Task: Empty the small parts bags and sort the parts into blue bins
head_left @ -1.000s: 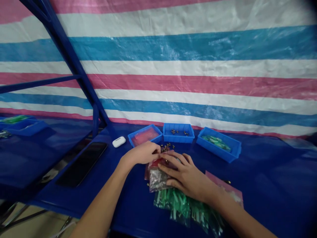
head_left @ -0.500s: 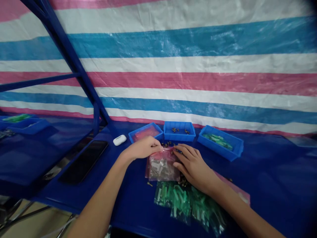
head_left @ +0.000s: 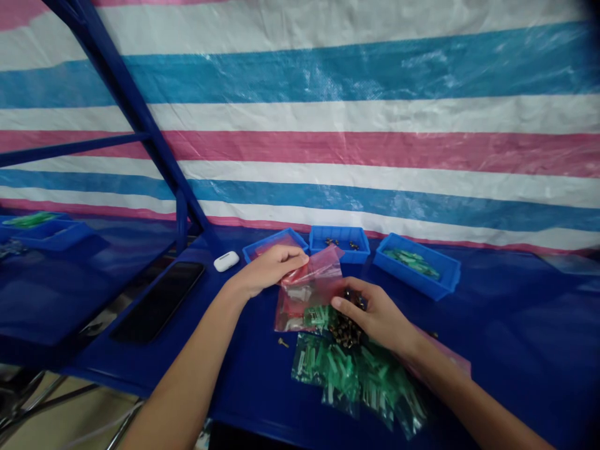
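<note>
My left hand (head_left: 268, 267) is closed, pinching the upper edge of a small pink plastic bag (head_left: 313, 291) and lifting it off the blue table (head_left: 506, 337). My right hand (head_left: 375, 315) is curled at the bag's lower right, fingers closed around a cluster of small dark brass screws (head_left: 344, 330). A few green plastic pieces show through the pink bag. Clear bags of green plastic pieces (head_left: 356, 378) lie just in front of my right hand. One loose screw (head_left: 282, 342) lies on the table to the left of them.
Three blue trays stand behind my hands: the left tray (head_left: 260, 249) holds pink bags, the middle tray (head_left: 340, 242) holds small screws, the right tray (head_left: 417, 265) green pieces. A white earbud case (head_left: 225, 260) and a black phone (head_left: 159, 301) lie left. A blue frame post (head_left: 182, 219) rises at left.
The pink bag was lying flat under both hands; my left hand has raised its top edge, and my right hand has slid to the bag's lower right and closed on screws.
</note>
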`<state>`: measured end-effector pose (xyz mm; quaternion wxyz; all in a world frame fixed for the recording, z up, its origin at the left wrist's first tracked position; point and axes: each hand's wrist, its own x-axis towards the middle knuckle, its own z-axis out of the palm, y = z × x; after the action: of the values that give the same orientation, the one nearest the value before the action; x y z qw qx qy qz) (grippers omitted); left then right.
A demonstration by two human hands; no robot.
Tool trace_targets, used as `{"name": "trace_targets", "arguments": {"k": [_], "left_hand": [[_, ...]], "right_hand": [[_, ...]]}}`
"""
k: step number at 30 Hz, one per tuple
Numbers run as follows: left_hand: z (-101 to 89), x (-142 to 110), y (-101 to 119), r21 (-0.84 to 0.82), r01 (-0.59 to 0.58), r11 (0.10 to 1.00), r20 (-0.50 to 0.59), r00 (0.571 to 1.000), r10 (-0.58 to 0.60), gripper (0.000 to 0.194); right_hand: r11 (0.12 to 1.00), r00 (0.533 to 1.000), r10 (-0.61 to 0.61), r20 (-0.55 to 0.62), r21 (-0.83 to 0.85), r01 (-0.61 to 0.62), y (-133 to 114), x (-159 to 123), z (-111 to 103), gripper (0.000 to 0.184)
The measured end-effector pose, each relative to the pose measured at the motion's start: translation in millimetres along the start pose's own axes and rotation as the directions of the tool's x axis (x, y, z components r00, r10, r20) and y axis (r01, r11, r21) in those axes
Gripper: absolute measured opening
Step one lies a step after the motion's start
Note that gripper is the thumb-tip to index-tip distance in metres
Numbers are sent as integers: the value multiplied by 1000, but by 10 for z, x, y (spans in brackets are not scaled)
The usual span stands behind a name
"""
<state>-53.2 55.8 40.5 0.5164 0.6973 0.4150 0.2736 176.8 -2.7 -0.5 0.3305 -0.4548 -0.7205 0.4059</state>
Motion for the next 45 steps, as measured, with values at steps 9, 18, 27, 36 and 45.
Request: {"name": "trace_targets", "arguments": {"k": [9,18,27,36,45], "left_hand": [[289,137,-129,-308,-49,950,-71,997,28,34],[331,181,-214,-614,-306,728,-145,950,277,67],[453,169,-170,-183,-284,941,-142,955,260,52],[519,202,-233,-198,-138,970,-141,984,111,30],[513,155,-153,-265,-175,948,-141,980,141,62]], "right_hand": [[910,989,147,-6,394,-133,100,25,-12,28],[908,970,189,-153,402,-114,143,66,-120,27],[917,991,62,-121,398,-9,71,20,-130,28],[831,977,173,-121,550,-80,104,62,-187,62],[899,968,150,-199,435,-50,97,84,-212,30]]}}
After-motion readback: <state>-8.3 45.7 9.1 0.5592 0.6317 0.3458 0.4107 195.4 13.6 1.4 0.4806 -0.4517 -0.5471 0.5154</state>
